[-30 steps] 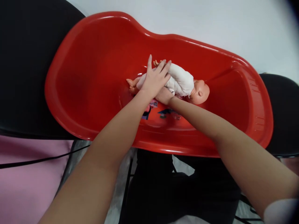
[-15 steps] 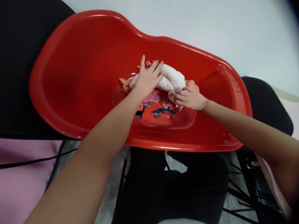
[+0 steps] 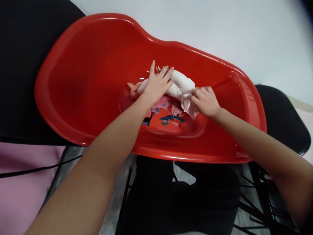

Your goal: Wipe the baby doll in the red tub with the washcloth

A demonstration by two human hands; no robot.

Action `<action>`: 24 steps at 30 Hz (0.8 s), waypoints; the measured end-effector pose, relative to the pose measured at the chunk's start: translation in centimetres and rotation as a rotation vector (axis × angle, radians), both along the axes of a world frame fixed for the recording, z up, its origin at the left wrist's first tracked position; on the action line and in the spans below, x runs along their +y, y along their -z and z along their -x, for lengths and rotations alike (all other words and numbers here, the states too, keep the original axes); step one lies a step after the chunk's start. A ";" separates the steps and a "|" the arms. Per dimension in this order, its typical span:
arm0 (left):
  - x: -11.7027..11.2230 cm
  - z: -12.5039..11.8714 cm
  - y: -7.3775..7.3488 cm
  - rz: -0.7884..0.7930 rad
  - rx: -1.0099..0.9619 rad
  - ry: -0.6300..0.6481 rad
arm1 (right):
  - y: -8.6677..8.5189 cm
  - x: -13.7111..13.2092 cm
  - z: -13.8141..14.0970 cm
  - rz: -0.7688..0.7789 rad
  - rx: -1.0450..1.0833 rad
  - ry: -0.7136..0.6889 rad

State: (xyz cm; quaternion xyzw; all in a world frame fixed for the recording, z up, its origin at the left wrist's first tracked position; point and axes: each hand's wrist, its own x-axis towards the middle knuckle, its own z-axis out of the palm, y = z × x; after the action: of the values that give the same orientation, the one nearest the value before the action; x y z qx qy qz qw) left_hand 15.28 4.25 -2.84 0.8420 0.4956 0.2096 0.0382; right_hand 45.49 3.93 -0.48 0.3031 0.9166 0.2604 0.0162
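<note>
From the head-worn camera, looking down past two bare forearms: a baby doll [image 3: 183,81] in a white garment lies along the middle of a glossy red plastic bathtub [image 3: 88,68], bare feet [image 3: 132,88] toward the left end. One small doll hand [image 3: 158,69] shows just beyond the wearer's fingers, while the doll's head is mostly hidden. The wearer's left hand [image 3: 157,84] rests across the doll's body, its grip open, fingers and thumb spread wide rather than curled around anything. The right hand [image 3: 205,100], at the doll's head end, has its grip closed, fingertips pinching a loose fold of pale cloth [image 3: 189,106] that hangs toward the tub floor; whether this fold belongs to the garment cannot be told. On the tub floor, on the near side of the doll, is a colourful cartoon decal [image 3: 172,119]. The tub sits between a large black surface [image 3: 36,65] at left and a black seat [image 3: 283,117] at right, before a pale wall [image 3: 220,32]. Below are dark-clothed legs [image 3: 181,199] and, at lower left, something pink [image 3: 19,195].
</note>
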 end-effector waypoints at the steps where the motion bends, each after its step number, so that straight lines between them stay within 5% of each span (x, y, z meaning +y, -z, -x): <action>1: 0.0 0.0 0.0 0.004 0.016 0.003 | -0.7 0.7 0.7 -0.040 0.064 0.043; 5: -0.3 0.1 0.0 0.008 0.066 0.007 | -1.7 3.7 2.2 -0.165 0.286 0.240; 10: -0.7 0.0 -0.3 -0.002 0.001 0.008 | 1.3 3.1 0.3 -0.169 0.249 0.362; 13: -0.7 -0.1 -0.2 -0.002 -0.042 0.019 | 2.4 0.7 -1.0 -0.095 0.175 0.287; 17: -0.6 -0.2 -0.1 0.018 -0.024 0.021 | 1.8 -1.3 -1.2 -0.008 0.144 0.181; 24: -0.2 -0.2 0.2 0.018 -0.020 0.002 | -1.0 -1.0 4.0 -0.034 0.203 0.150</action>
State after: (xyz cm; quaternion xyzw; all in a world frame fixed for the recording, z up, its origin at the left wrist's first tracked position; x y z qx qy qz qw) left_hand 15.46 4.07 -3.05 0.8401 0.4961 0.2134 0.0508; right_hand 41.48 2.95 0.51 0.3958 0.8838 0.2418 -0.0621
